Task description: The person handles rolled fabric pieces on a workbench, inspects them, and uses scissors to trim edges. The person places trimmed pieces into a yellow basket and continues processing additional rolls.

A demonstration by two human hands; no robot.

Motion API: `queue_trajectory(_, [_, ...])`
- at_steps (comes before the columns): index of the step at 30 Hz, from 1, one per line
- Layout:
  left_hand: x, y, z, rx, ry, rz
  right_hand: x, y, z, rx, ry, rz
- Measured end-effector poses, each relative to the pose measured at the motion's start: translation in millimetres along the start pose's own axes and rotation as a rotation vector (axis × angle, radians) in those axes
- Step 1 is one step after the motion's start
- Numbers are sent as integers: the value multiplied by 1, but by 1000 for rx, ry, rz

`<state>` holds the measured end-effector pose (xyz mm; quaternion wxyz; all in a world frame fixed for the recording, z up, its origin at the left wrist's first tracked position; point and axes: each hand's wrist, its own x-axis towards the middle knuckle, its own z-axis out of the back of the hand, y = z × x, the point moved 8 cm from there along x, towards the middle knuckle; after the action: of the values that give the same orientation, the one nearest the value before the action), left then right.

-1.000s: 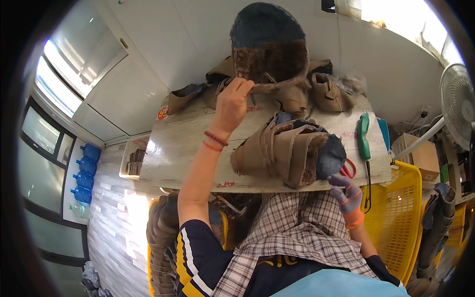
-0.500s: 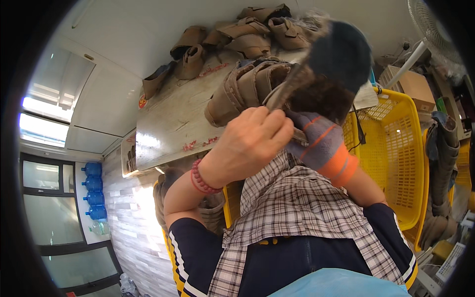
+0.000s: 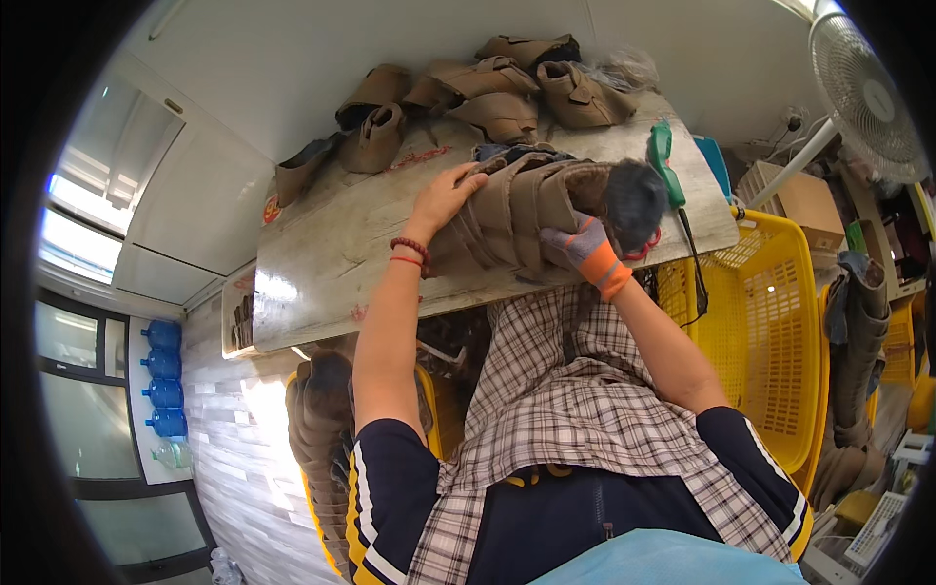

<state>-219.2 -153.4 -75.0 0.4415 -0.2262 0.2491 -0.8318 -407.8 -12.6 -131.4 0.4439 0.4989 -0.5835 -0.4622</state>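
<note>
A row of nested brown shoe uppers (image 3: 517, 214) lies across the front of the table. Its right end shows a dark fuzzy lining. My bare left hand (image 3: 445, 203), with beaded and red bracelets on the wrist, is closed over the left part of the row, fingers on top. My right hand (image 3: 592, 255), in a grey and orange glove, grips the near side of the row close to its right end; some of its fingers are hidden. Just beyond that end lies a green-handled tool (image 3: 662, 161) with a black cord, and a red handle (image 3: 644, 246) peeks out beside it.
More brown uppers (image 3: 497, 115) are heaped at the back of the worn table (image 3: 312, 258). On the right stand a yellow crate (image 3: 770, 322), a cardboard box (image 3: 804, 207) and a white fan (image 3: 873, 97). Further uppers (image 3: 317, 419) are stacked low at the left.
Both hands have moved forward, away from my body, and apart. The upper that was raised between them is now down at the row's right end. The green tool has come into sight.
</note>
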Motion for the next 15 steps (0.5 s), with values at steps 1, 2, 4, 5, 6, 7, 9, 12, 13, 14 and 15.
queue_trajectory(1, [-4, -3, -4, 0, 2, 8, 9, -20, -1, 123, 51, -17])
queue_trajectory(2, [-6, -10, -6, 2, -1, 12, 20, -39, 3, 239, 60, -16])
queue_trajectory(4, [-13, -1, -1, 25, -39, 66, 31, -34, -21, 242, 147, -1])
queue_trajectory(5, [-16, 5, 2, -38, -51, 76, 35, -31, -32, 245, 188, 7])
queue_trajectory(6, [-14, 3, 6, -104, -59, 64, 47, -37, -27, 317, 156, 13])
queue_trajectory(7, [-13, 0, 6, -173, -61, 57, 57, -56, -15, 391, 121, 10])
queue_trajectory(9, [-8, 8, 9, -215, -94, 12, 58, -69, -9, 368, 76, 18])
queue_trajectory(12, [14, 37, 19, -510, 17, 24, 24, -41, -10, 237, 188, 29])
queue_trajectory(13, [25, 74, 37, -592, -49, 196, 18, -50, -5, 191, 224, -72])
queue_trajectory(14, [33, 111, 46, -675, -111, 362, 13, -61, -2, 143, 251, -170])
queue_trajectory(15, [41, 130, 69, -323, -258, 337, 10, -51, -8, 184, 241, -128])
